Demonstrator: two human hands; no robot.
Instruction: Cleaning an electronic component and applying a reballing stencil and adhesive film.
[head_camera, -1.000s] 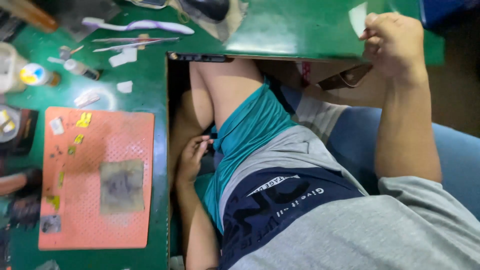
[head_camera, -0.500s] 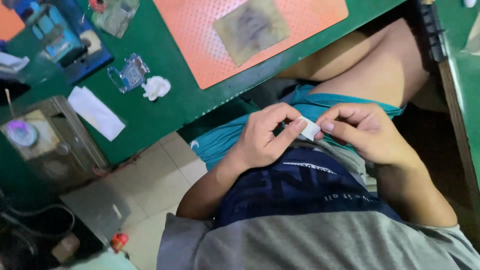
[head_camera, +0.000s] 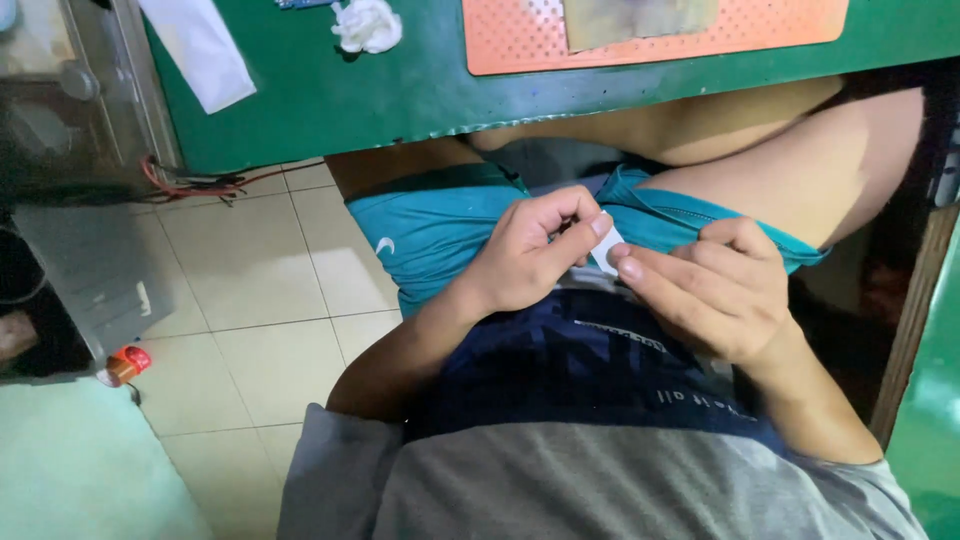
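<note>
A small white label (head_camera: 606, 248) sits pinched between the left hand (head_camera: 535, 250) and the right hand (head_camera: 715, 290).

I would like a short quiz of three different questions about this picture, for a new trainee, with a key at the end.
1. True or false: both hands pinch the small white piece above the lap.
2. Multiple choice: what lies on the green table nearest the orange mat? A) a crumpled white wad B) a red cup C) a pair of scissors
3. Fill the gap: the floor at the left is covered with pale ____.

Key
1. True: the left hand and the right hand both hold it with the fingertips.
2. A: the crumpled white wad.
3. Tiles: the tiled floor.
</note>
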